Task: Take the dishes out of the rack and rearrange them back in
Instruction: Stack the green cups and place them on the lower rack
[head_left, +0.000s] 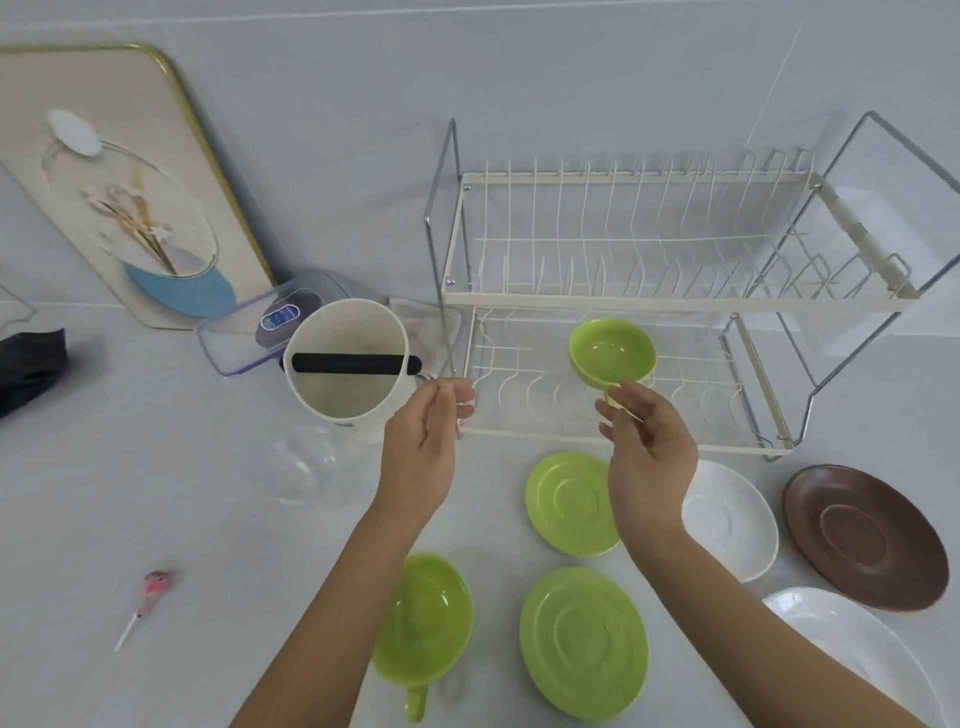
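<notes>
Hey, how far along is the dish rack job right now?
The unloading looks done and reloading has barely started: one green cup sits in the lower tier of the rack, and the upper tier is bare. Both hands, left and right, are open and hold nothing. Left on the counter: another green cup, two green saucers, two white plates and a brown saucer.

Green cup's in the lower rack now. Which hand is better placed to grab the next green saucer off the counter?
Probably the right hand: open, it is directly above the nearer green saucer. The left hand, also open, is off by the rack's left post.
</notes>
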